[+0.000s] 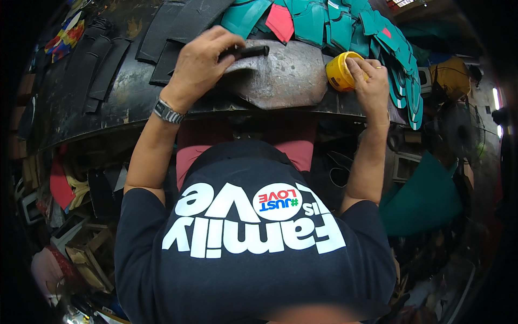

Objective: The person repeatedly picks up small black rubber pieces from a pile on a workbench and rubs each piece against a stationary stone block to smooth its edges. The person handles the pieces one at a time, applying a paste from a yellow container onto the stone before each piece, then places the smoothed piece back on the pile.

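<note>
A dark T-shirt (253, 281) with white lettering is seen nearest, with a green sheet (421, 200) to its right and a wooden crate (89, 251) to its left. Beyond it, the curved edge of a black worktable (70, 119) is reached. A scuffed grey slab (294, 75), irregular in outline with rounded corners, is laid near that edge; its left part is obstructed by the left hand (208, 56), on whose wrist a metal-banded wristwatch (168, 112) is worn. A black rod-shaped implement (253, 51) is gripped by this hand above the slab; whether contact is made cannot be determined. A round yellow cup (338, 81) is gripped at its rim by the right hand (371, 78), beside the slab's right end. Farther out, flat matt-black strips (108, 67) are stacked at left, and smooth teal panels (310, 24) are overlapped at right, with a red panel (279, 24) placed among them.
</note>
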Demonstrator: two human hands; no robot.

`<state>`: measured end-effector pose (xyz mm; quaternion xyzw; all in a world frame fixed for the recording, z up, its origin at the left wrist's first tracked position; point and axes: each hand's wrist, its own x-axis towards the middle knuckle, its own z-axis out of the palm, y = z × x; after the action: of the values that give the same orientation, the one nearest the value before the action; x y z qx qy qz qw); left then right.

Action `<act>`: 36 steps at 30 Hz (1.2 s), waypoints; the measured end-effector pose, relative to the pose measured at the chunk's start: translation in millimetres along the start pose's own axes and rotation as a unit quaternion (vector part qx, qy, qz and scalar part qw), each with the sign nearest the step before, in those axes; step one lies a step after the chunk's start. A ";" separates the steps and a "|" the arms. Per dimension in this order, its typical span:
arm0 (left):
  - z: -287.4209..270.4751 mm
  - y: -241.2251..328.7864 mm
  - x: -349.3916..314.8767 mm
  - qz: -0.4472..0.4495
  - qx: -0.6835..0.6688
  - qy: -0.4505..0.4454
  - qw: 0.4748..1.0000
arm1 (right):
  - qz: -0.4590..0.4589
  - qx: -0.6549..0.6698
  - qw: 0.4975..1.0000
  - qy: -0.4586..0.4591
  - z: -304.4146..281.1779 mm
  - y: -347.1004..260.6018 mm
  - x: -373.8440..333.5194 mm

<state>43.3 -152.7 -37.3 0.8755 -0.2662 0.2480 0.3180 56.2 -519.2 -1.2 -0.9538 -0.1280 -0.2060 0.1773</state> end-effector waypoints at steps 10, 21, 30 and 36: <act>42.7 9.4 -41.2 0.010 0.025 -0.061 0.998 | -0.051 -0.267 0.957 -0.103 9.4 34.4 13.1; 61.1 10.4 -40.8 0.012 0.068 -0.064 0.996 | -0.064 -0.053 0.996 -0.029 -1.8 -32.2 -37.7; 66.5 1.1 -42.6 -0.014 0.010 -0.020 1.000 | -0.077 0.190 0.972 -0.111 115.0 -60.9 -17.8; 66.1 2.2 -42.1 -0.019 0.014 -0.024 0.999 | -0.056 0.134 0.979 -0.141 133.5 -62.0 -18.2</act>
<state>28.5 -186.7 -106.3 0.8902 -0.2540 0.2245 0.3042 66.9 -414.1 -105.3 -0.9320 -0.2316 -0.0601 0.2721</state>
